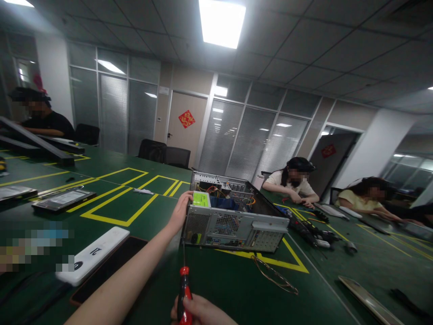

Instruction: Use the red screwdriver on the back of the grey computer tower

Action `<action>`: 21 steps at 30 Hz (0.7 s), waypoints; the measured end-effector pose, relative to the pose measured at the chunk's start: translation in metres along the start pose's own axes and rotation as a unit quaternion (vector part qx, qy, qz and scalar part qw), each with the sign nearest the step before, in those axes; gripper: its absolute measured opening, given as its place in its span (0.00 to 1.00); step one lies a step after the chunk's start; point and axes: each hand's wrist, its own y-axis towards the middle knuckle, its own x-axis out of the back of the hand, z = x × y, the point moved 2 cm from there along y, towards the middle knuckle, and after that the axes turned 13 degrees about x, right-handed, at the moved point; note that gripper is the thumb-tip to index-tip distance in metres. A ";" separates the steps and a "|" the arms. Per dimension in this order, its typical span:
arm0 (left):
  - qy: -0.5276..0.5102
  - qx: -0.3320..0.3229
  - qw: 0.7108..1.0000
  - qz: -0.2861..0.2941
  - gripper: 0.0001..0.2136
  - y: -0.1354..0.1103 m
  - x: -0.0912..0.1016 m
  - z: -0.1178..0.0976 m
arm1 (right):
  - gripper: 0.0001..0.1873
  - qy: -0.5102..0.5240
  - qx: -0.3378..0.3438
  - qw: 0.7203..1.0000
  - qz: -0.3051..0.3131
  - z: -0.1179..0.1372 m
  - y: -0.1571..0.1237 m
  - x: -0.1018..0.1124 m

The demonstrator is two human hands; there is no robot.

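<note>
An open computer case (237,228) lies on the green table, its rear panel facing me. In its left rear corner sits a power supply (200,199) with a bright green label. My left hand (180,212) grips the case's left edge beside that power supply, with the fingertips partly hidden. Low in the view, my right hand (201,310) is closed around the red and black handle of a screwdriver (184,289). The screwdriver's shaft points up to the lower left corner of the rear panel; whether the tip touches a screw is too small to tell.
Left of my forearm lie a white power strip (96,253), a dark phone-like slab (111,266) and a hard drive (64,198). Thin-framed glasses (275,276) lie in front of the case. Dark cables (311,230) are to its right. Other people sit around the table.
</note>
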 end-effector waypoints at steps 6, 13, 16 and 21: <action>-0.005 -0.006 1.000 0.000 0.15 0.000 0.000 0.000 | 0.32 -0.038 -0.015 0.999 0.037 -0.002 0.003 0.008; -0.012 -0.005 1.000 0.006 0.14 0.000 -0.001 0.002 | 0.36 -0.008 -0.042 0.997 0.058 0.005 0.005 0.002; -0.013 -0.003 1.000 0.003 0.14 0.001 -0.001 0.002 | 0.33 -0.003 -0.040 0.997 0.063 0.012 -0.001 -0.005; -0.011 -0.004 1.000 0.006 0.14 0.002 -0.001 0.002 | 0.36 -0.015 -0.038 0.999 0.018 0.015 -0.001 -0.010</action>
